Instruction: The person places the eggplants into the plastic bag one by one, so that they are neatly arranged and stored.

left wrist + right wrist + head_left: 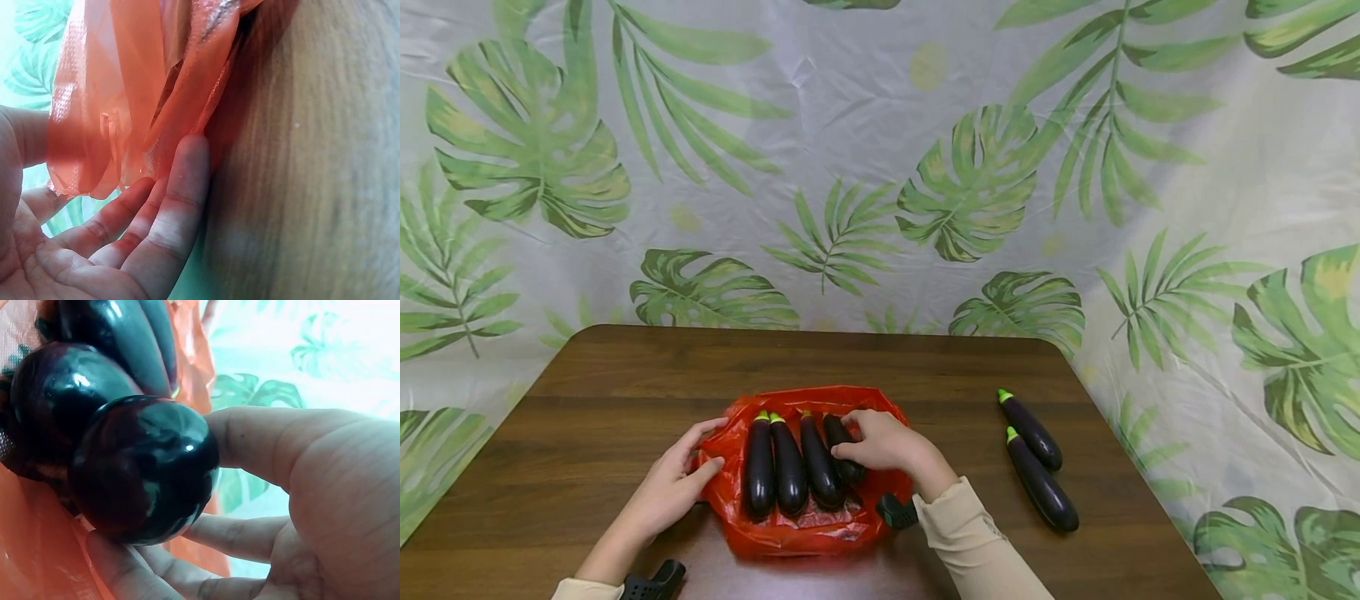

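A red plastic bag (790, 546) lies spread wide on the table, with several dark purple eggplants side by side in it, such as the leftmost eggplant (759, 471). My right hand (883, 442) grips the rightmost eggplant (147, 469) in the bag, thumb on one side and fingers on the other. At the bag's left rim is my left hand (670, 479); the left wrist view shows the thin plastic (137, 81) between its thumb and its slightly bent fingers (187, 175). Part of the thumb is seen through the plastic.
Two more eggplants lie to the right on the wooden table (625, 375): a farther eggplant (1032, 431) and a nearer eggplant (1042, 483), touching or almost touching. Behind the table hangs a leaf-patterned curtain (850, 125).
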The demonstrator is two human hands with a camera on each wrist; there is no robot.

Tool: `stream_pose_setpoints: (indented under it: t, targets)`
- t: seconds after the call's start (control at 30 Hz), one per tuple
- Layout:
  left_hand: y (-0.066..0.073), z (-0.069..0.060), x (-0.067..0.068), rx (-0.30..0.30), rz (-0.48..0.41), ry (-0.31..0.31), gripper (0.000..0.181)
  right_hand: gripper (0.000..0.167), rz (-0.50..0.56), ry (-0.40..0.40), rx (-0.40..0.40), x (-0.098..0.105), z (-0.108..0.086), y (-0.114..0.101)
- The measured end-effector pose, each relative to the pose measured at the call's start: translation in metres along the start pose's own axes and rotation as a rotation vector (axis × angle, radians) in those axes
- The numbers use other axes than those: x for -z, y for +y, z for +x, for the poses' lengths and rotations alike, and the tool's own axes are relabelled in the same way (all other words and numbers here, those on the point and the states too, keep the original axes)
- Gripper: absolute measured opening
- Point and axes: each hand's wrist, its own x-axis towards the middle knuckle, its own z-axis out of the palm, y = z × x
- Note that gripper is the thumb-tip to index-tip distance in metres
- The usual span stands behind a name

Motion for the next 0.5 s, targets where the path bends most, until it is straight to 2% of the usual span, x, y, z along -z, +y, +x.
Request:
stream_pose_setpoints:
  t: [0.5]
  targets:
    - [0.0012,-0.0001,-0.0002,0.007,0.008,0.007,0.057,0.048,-0.062,-0.025,-0.014,-0.0021,0.0024,0.0033]
